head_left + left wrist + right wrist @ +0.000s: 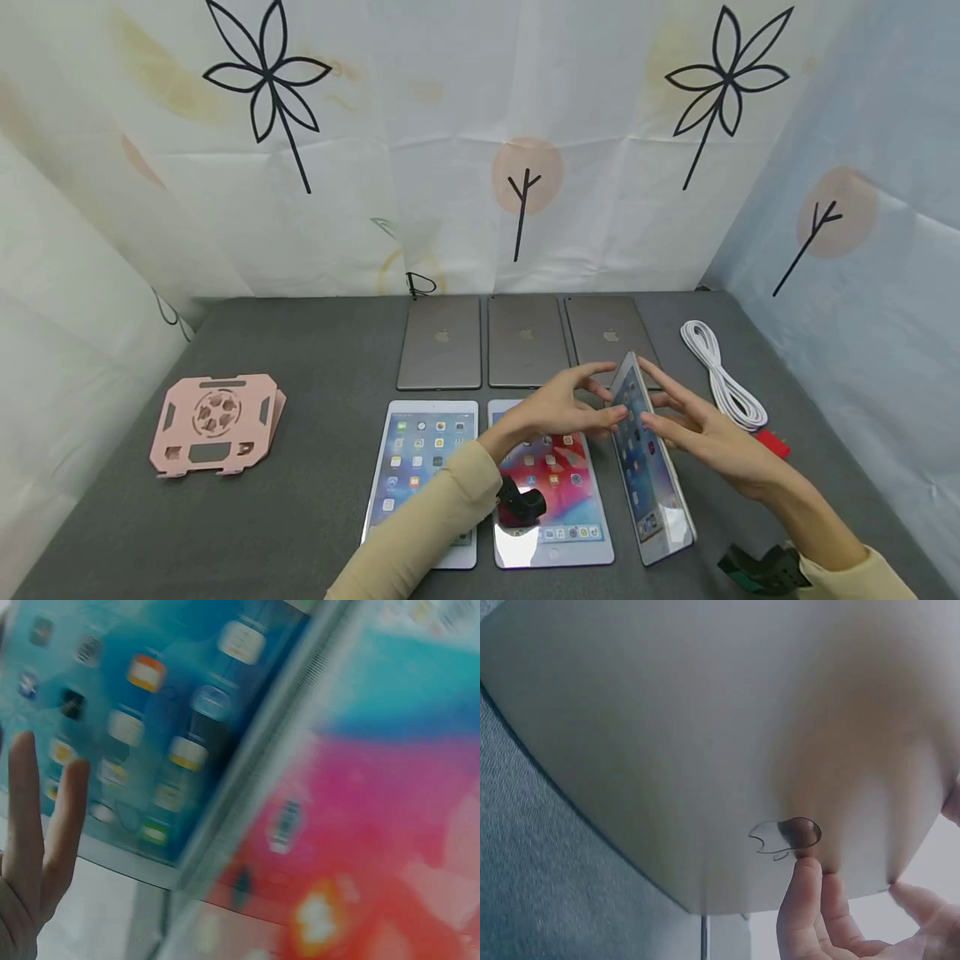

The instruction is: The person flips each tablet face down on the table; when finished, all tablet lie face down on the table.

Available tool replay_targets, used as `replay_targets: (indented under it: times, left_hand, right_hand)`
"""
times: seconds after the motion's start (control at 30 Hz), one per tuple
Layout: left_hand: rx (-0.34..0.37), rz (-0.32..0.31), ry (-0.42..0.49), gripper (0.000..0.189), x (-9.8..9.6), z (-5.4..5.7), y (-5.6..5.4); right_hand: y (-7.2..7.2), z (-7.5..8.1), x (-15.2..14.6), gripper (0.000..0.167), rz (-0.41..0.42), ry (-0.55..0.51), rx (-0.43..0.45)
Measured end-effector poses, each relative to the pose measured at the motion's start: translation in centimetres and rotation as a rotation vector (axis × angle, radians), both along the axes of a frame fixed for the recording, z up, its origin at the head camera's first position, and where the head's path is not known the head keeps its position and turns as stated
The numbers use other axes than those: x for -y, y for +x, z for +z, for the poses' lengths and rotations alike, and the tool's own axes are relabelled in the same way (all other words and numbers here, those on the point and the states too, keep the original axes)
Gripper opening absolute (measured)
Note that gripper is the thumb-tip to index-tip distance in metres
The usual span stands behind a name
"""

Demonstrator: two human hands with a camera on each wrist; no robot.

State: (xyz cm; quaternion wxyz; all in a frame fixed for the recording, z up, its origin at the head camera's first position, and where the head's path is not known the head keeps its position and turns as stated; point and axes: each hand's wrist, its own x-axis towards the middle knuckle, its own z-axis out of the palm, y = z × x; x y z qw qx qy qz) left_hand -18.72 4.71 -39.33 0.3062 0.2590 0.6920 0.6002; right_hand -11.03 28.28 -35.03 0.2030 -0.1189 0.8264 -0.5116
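Note:
A tablet (pixel 645 467) with a blue lit screen and white border stands steeply tilted, its lower end close to the table. My right hand (pixel 701 433) holds it from the right, with the thumb at its near edge. In the right wrist view, fingertips press the tablet's pale back (pixel 630 750) beside the apple logo. From the left, my left hand (pixel 566 404) reaches to the tablet's left edge. Its extended fingers (pixel 56 847) overlap the screen in the left wrist view. Below that hand lies a tablet (pixel 555 500) with a red and pink screen.
Another tablet (pixel 420 475) lies screen-up to the left. Behind are three grey tablets (pixel 438 342), backs upward. A pink folding stand (pixel 213 425) sits far left. At right, a coiled white cable (pixel 720 375) lies near a red piece (pixel 772 443). Fabric walls border the grey table.

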Motion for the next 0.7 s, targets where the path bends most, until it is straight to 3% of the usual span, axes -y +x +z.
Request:
replay_targets:
  times: [0.1,0.2,0.5,0.7]
  left_hand:
    - [0.056,0.001,0.075,0.07,0.3,1.2,0.3]
    - [0.056,0.007,0.096,0.071,0.3,1.8,0.5]
    - [0.043,0.044,0.051,0.075,0.4,2.3,0.8]
    - [-0.018,0.05,-0.003,0.078,0.7,2.5,1.0]
  right_hand:
    - [-0.2,-0.1,0.5,0.072,0.013,-0.009,0.025]
    - [-0.4,-0.3,0.9,0.072,0.024,-0.014,0.033]
    - [-0.3,-0.4,1.3,0.073,0.029,0.018,0.028]
    - [-0.6,-0.7,0.9,0.072,0.054,0.052,0.08]
